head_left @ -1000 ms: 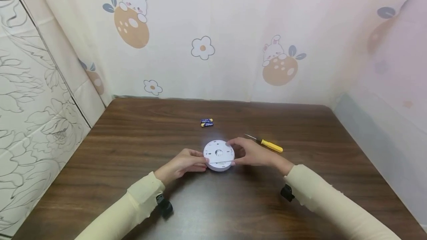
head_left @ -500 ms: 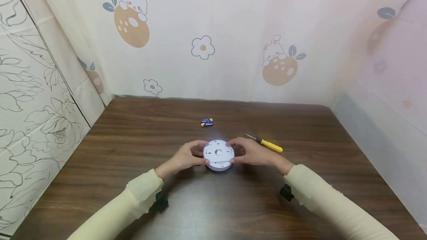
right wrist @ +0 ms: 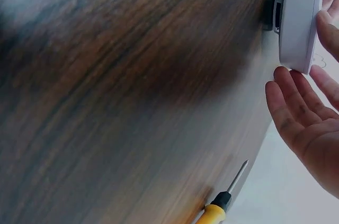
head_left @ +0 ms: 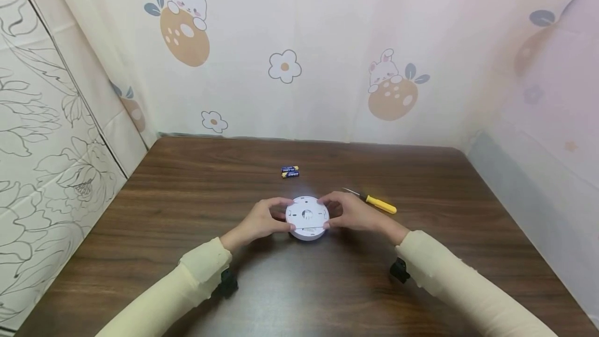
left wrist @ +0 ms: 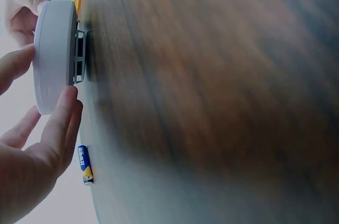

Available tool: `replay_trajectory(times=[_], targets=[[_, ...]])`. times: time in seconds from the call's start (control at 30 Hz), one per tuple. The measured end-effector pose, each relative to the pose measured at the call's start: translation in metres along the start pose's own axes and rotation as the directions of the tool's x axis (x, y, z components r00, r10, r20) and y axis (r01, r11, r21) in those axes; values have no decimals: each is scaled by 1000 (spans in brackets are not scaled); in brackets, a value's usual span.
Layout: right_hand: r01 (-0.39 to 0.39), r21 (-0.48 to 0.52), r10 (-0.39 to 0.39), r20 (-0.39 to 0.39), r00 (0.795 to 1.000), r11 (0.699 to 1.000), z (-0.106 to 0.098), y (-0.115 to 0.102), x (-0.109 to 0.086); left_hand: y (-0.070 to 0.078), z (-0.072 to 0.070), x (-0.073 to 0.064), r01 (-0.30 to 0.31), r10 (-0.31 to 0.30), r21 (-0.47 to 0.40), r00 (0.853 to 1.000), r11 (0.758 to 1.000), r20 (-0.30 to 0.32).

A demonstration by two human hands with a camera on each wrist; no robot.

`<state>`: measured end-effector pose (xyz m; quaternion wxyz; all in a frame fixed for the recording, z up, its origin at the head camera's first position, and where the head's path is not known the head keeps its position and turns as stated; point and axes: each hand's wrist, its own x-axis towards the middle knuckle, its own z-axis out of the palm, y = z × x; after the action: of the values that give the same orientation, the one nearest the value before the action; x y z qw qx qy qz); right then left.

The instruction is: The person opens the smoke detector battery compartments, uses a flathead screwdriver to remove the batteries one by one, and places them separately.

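A white round smoke detector [head_left: 307,216] stands on the table with its flat slotted back plate upward. Beneath its body, a slatted vent section [left wrist: 80,57] meets the table in the left wrist view. My left hand [head_left: 260,219] grips the rim from the left, its thumb at the near side and index finger at the far side. On the opposite side my right hand [head_left: 353,212] holds the rim likewise, thumb near and index finger far. Fingers of both hands also touch the detector's side wall [right wrist: 297,23], as the wrist views show.
Two blue-and-yellow batteries [head_left: 290,171] lie side by side behind the detector. A screwdriver [head_left: 381,204] with a yellow handle lies just beyond the right hand, its tip pointing back left. Patterned curtains [head_left: 327,25] hang behind the brown table [head_left: 187,181].
My left hand has shifted its hold: its index finger has moved from the near left side to the far rim. The right hand and the detector have barely moved.
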<state>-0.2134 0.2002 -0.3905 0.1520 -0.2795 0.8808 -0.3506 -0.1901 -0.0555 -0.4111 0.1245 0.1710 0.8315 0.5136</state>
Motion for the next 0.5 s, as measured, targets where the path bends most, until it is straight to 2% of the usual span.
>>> replay_trajectory(times=[0.3,0.5], targets=[[-9,9,9,-8,1000,1000,0,2,2,-1,2,3,-11,12,58,1000,998,-16],[3,10,-3,6,1000,1000,1,3,3,-1,3,4,-24,25,43,1000,999,-19]])
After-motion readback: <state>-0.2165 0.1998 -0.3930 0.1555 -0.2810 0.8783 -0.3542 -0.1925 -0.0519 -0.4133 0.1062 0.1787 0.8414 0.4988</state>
